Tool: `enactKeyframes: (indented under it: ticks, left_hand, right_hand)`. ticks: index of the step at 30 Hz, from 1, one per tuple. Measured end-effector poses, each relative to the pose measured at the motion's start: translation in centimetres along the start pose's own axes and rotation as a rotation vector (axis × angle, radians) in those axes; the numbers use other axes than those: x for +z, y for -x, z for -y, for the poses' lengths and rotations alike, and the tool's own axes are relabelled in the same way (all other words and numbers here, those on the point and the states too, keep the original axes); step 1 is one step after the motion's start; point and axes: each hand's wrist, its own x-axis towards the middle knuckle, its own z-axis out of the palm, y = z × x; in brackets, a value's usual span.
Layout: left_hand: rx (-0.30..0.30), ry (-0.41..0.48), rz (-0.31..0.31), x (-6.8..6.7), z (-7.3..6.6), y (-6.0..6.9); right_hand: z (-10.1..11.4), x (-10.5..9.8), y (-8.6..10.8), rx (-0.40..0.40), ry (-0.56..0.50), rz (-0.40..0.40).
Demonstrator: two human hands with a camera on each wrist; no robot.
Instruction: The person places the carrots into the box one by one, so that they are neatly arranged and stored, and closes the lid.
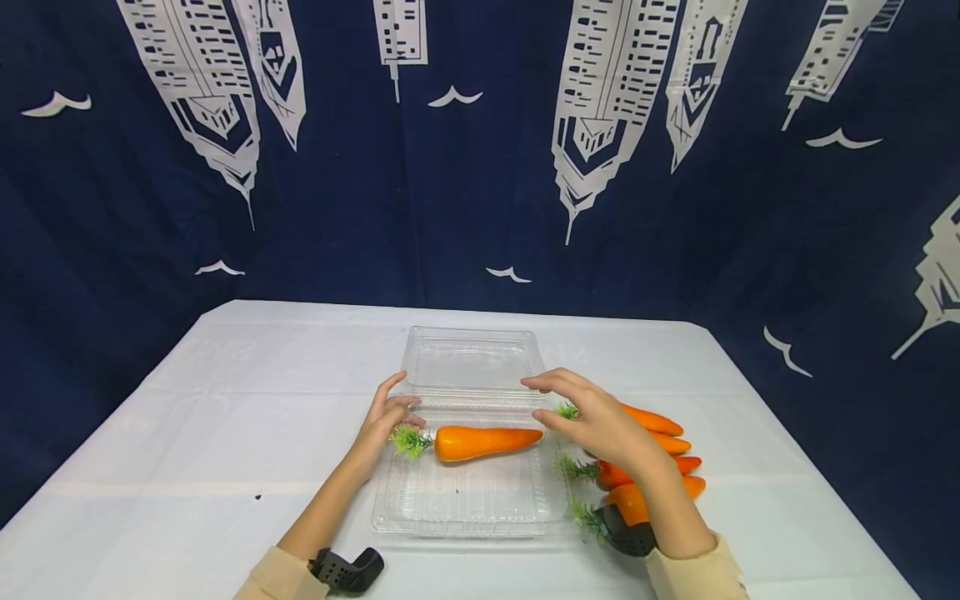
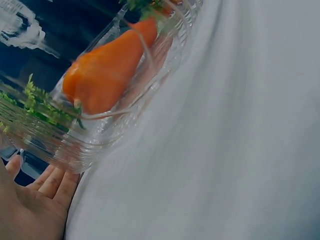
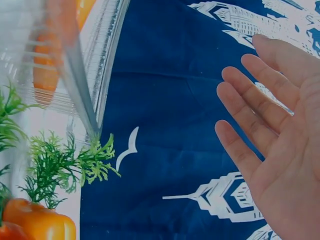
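Observation:
A clear plastic clamshell box lies with its lid folded back toward the far side. Inside it, across the back part of the base, lies an orange carrot with its green top to the left. My left hand is at the box's left side; its fingertips meet the wall in the left wrist view, and nothing is gripped. Above the right side of the box hovers my right hand, empty, with its fingers spread and extended in the right wrist view.
Several more carrots lie in a row right of the box, partly hidden beneath my right hand and forearm. White cloth covers the table, with a small dark speck at left. A navy curtain with white buildings hangs behind.

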Motion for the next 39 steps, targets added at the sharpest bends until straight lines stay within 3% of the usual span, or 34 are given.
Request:
enactKeyframes:
  ticks: [7, 14, 29, 39]
  left_hand:
    - [-0.009, 0.007, 0.007, 0.0, -0.4, 0.3]
    - [-0.01, 0.0, -0.01, 0.1, 0.3, -0.2]
    - [-0.005, -0.008, -0.009, 0.0, 0.1, -0.1]
    - [-0.014, 0.003, -0.007, 0.0, 0.0, -0.1]
  right_hand:
    - [0.4, -0.6, 0.4, 0.001, 0.03, -0.025]
    - [0.9, -1.3, 0.8, -0.017, 0.046, -0.059]
    - [0.3, -1.3, 1.3, -0.022, 0.065, -0.134]
    - [-0.5, -0.9, 2.7, -0.023, 0.175, -0.238]
